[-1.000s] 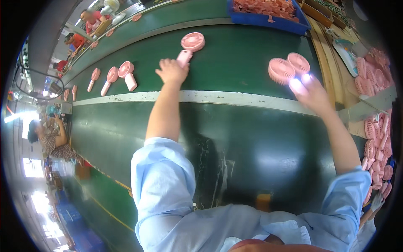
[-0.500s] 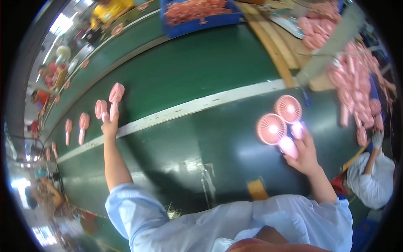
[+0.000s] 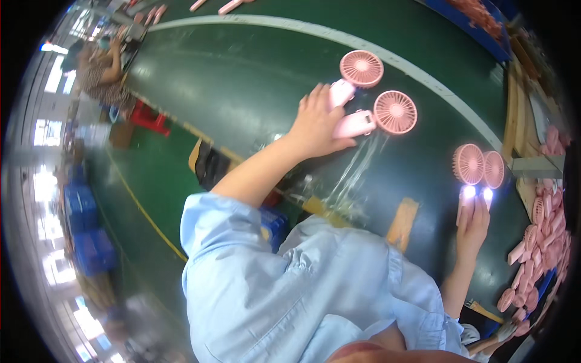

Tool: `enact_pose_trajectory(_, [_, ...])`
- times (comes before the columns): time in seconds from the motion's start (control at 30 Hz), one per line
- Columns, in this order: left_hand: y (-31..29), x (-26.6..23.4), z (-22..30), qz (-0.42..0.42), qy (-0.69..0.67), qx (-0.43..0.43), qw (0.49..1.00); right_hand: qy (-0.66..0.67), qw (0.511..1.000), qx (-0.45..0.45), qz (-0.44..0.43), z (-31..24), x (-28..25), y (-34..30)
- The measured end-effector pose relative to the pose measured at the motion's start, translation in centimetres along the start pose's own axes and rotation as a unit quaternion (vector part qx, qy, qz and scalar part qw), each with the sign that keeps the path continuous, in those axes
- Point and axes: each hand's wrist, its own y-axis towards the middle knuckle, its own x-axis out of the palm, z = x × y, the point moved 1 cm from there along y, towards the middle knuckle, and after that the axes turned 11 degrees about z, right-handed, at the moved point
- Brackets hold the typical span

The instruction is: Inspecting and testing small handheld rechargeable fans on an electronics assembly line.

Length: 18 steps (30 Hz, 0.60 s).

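Note:
My left hand (image 3: 311, 127) is closed round the pale pink handles of two handheld fans, an upper one (image 3: 361, 68) and a lower one (image 3: 395, 112). Their round, spoked heads point away to the right over the dark green table (image 3: 254, 91). To the right, my right hand (image 3: 474, 228) grips two more pink handheld fans, a left one (image 3: 469, 163) and a right one (image 3: 494, 169), upright and side by side. Bright light spots show at the tops of their handles. The palm side of each hand is hidden.
A heap of pink fans (image 3: 544, 242) lies at the right edge. Wooden boards (image 3: 516, 118) and a blue crate (image 3: 451, 15) of pink parts are at the far right. A tan strip (image 3: 404, 221) sits on the table. Another person (image 3: 103, 72) sits far left, near a red stool (image 3: 148, 118).
The view has swung round. My left hand has lifted two fans from beside the white strip and brought them nearer my right hand, which still holds its pair, now upright.

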Motion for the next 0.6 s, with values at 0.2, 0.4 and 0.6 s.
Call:
enact_pose_trajectory(0.2, [-0.6,2.1,2.0,0.039,0.026,0.024,0.999,-0.005,0.991,0.042,-0.129,0.8,0.8,1.9])
enact_pose_trajectory(0.4, [1.5,0.1,3.3,0.101,-0.158,-0.033,0.982,0.265,0.89,0.29,-0.233,1.9,-1.5,3.4])
enact_pose_trajectory(0.6, [3.0,0.5,9.9,-0.016,-0.689,-0.269,0.673,0.614,0.714,0.332,0.064,-4.8,-1.0,4.4])
